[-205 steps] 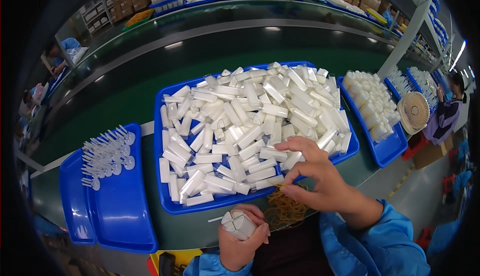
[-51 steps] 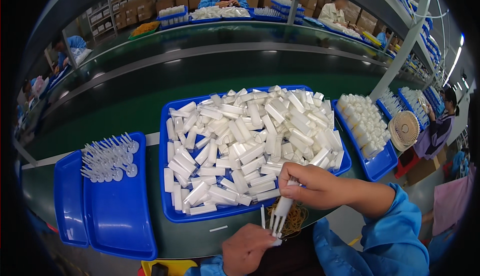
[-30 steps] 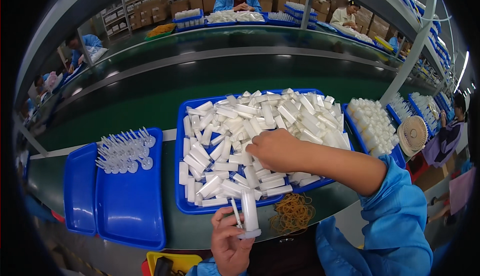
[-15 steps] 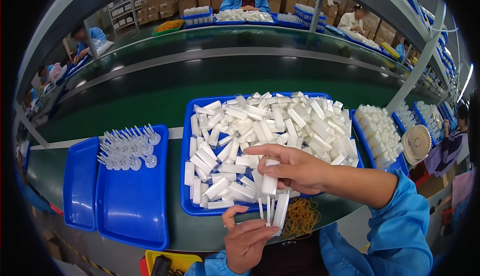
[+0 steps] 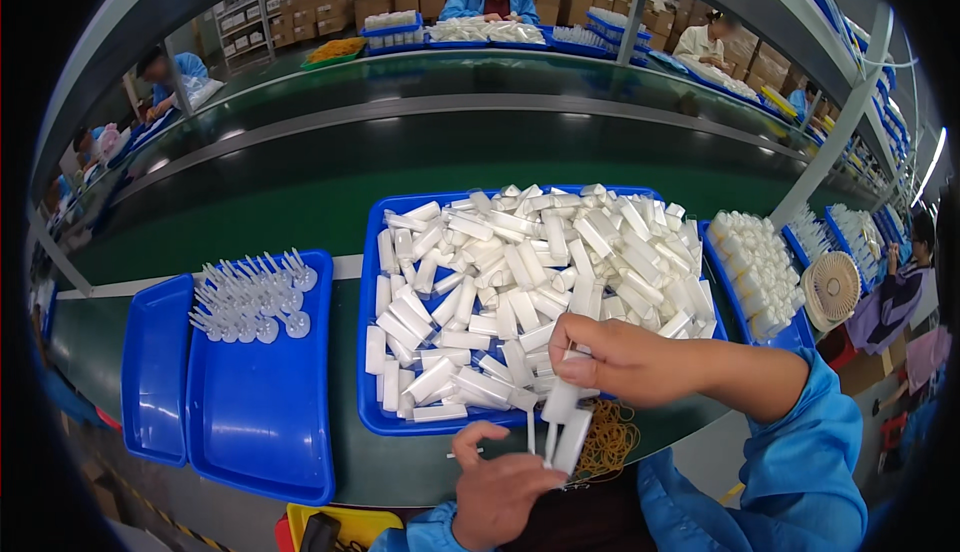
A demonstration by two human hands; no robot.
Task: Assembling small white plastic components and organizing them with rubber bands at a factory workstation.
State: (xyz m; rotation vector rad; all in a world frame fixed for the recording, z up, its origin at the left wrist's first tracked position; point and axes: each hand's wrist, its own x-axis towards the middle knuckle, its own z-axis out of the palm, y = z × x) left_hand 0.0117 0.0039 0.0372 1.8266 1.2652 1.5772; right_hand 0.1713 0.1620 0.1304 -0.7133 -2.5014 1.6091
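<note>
My left hand (image 5: 505, 497), low in the middle, pinches a white rectangular block (image 5: 571, 440) in a clear sleeve. Thin white sticks (image 5: 531, 430) stand up beside that block, from the same fingers. My right hand (image 5: 630, 360) is just above and to the right. Its thumb and fingertips grip another white block (image 5: 561, 402), tilted and close to the upper end of the left hand's block. I cannot tell whether the two blocks touch. Behind both hands, a large blue tray (image 5: 367, 352) is heaped with similar white blocks (image 5: 520, 267) in clear sleeves.
Left lies a blue tray (image 5: 260, 412) with clear, stemmed plastic pieces (image 5: 255, 302), overlapping a smaller blue tray (image 5: 155, 382). Rubber bands (image 5: 610, 442) sit beside my right forearm. A tray of whitish pieces (image 5: 755, 277) and a round beige fan (image 5: 831, 290) stand right. Co-workers sit beyond the green belt.
My right hand has shifted right and slightly down, tilting its white block beside the left hand's pieces. My left hand has moved slightly down and right, its block leaning more.
</note>
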